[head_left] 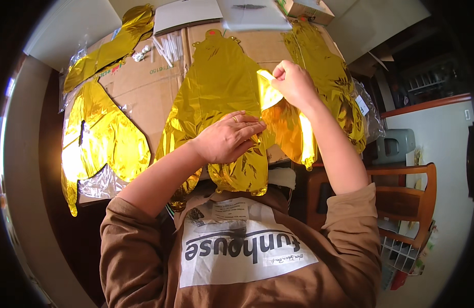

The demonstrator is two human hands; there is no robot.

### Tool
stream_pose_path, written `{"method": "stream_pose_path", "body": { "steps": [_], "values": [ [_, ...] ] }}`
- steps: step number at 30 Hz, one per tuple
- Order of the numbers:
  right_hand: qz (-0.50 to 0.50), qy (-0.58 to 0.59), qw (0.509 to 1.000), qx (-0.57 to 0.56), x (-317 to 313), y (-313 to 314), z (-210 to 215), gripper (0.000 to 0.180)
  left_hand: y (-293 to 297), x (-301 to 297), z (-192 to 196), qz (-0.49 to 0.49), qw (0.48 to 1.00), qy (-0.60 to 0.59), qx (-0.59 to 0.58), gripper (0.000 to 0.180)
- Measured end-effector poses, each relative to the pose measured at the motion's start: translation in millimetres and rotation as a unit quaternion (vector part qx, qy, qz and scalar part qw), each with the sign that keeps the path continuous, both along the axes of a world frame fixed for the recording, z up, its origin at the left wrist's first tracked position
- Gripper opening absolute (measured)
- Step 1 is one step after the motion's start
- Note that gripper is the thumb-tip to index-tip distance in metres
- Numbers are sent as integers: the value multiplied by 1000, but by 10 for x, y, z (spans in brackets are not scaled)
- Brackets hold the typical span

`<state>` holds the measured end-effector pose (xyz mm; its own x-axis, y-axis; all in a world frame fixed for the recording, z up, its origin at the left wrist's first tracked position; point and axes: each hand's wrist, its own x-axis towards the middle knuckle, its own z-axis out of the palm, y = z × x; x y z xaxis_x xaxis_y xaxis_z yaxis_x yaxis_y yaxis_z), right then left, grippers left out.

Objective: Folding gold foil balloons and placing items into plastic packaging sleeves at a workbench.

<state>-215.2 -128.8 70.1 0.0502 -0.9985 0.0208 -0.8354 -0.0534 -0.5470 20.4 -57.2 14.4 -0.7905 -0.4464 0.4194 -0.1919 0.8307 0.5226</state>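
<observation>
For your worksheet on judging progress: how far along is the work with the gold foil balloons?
Done: nothing is inflated; every balloon lies flat on the cardboard. In hand: the left hand presses the middle balloon flat while the right hand pinches up its edge. Left: the flat balloons at left and right, and the white straws.

The left hand (227,137) hides part of the gold foil balloon (216,97).

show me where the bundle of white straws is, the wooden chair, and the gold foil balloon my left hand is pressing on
bundle of white straws (170,47), head view, middle of the bundle.
wooden chair (419,197), head view, its right arm post.
gold foil balloon (219,77), head view, its upper body.
</observation>
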Motion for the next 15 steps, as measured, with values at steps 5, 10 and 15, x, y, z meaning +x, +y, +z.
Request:
{"method": "stream_pose_path", "body": {
  "steps": [5,10,15],
  "values": [
    [157,-395,902,77,201,233,-49,45,-9,17,-22,-3,1000,6,-7,50],
    [158,-200,964,-71,-76,252,-268,31,-9,20,-12,-2,1000,-2,2,50],
    [278,31,930,-238,-23,281,-411,24,-22,15,-22,-7,1000,10,3,51]
  ]
}}
